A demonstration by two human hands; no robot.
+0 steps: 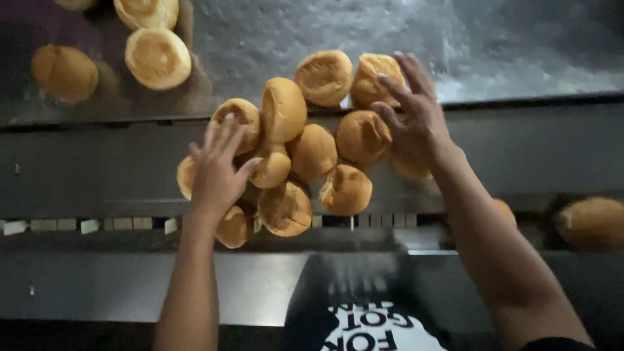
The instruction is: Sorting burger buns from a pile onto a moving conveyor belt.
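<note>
A pile of several golden bread buns [312, 153] lies heaped on a grey metal surface [97, 169]. My left hand [218, 172] is spread flat against the left side of the pile, its fingers touching a bun [242, 116]. My right hand [413, 114] reaches over the right side with its fingers splayed, resting on the buns there, one bun [372, 71] just under the fingertips. Neither hand has closed around a bun.
More buns [158, 57] lie on the metal at the upper left, one [64, 71] off by itself. Another bun [595, 222] sits at the right edge. A slotted strip [84, 225] crosses the surface below the pile. A wet shiny metal sheet [507, 45] lies beyond.
</note>
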